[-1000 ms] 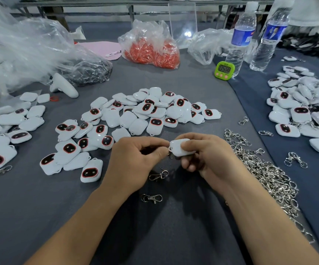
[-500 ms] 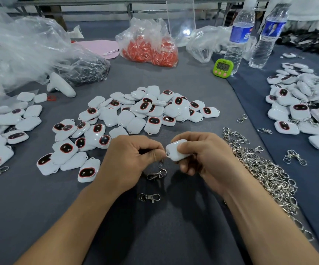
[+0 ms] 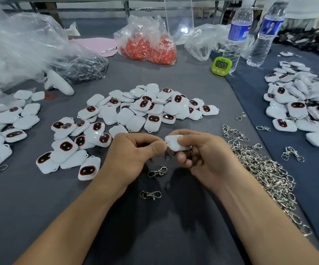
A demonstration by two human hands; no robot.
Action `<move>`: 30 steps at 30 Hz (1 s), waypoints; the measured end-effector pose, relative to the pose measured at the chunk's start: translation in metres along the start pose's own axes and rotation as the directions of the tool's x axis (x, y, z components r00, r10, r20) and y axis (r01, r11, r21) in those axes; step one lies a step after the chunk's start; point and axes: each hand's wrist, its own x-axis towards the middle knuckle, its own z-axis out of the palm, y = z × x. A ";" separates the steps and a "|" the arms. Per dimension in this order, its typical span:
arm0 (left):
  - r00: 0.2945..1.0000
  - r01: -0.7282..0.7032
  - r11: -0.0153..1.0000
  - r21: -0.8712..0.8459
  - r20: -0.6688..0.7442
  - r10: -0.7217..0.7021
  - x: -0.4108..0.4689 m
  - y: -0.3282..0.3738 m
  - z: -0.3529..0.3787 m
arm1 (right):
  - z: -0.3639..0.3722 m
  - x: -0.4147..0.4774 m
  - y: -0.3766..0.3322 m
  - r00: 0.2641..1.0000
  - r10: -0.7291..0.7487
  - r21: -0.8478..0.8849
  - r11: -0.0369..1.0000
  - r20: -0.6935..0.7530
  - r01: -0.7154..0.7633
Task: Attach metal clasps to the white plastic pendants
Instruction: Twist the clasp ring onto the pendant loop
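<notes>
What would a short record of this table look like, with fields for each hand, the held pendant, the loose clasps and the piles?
Right hand: grips a white pendant, plain side up
Left hand: pinches a clasp at the pendant's left end; the clasp is mostly hidden
Loose clasps: two on the grey cloth, just nearer than the hands
Clasp pile: right of the right hand
Pendant pile: beyond the hands
Timer: green, beside two water bottles
</notes>
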 end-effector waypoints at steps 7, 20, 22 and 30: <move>0.977 0.188 0.932 -0.309 0.151 -0.148 0.005 -0.005 0.004 | 0.004 -0.003 0.003 0.996 -0.086 0.019 0.996 -0.013 0.086; 0.940 -0.304 0.731 0.611 0.066 0.336 0.001 -0.001 -0.006 | 0.007 -0.002 0.010 0.971 -0.226 -0.140 0.967 -0.080 0.213; 0.995 -0.098 0.952 0.289 -0.003 0.103 0.004 -0.002 -0.004 | 0.006 -0.002 0.007 0.982 -0.175 -0.062 0.983 -0.068 0.171; 0.981 0.156 0.961 -0.226 0.145 -0.125 0.008 -0.002 -0.002 | 0.006 -0.004 0.007 0.986 -0.161 0.019 0.987 -0.035 0.162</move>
